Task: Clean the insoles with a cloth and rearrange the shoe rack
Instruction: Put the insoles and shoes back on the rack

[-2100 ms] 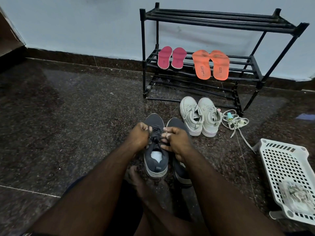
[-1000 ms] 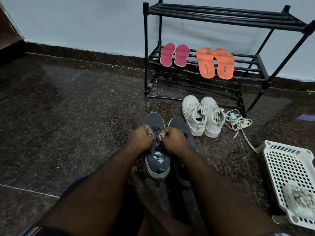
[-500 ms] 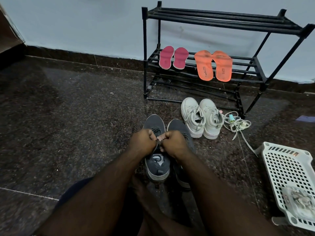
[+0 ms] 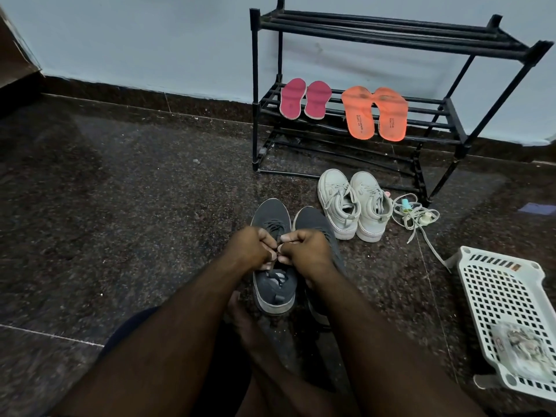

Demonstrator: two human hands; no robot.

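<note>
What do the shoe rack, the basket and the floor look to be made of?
Shoe rack: black bars, matte, metal or plastic, can't tell. Basket: white moulded plastic, judging by its grid of holes. Floor: polished dark speckled stone, likely granite, with a faint sheen.

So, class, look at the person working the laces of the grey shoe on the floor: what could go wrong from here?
1. Both hands, left and right, pinch the laces of the left grey shoe; a hard pull might tip the unbraced shoe.
2. The loose white laces lie on the floor beside the white shoes and could snag when those are lifted.
3. The orange insoles overhang the rack's middle shelf and may slip off if it is bumped.
</note>
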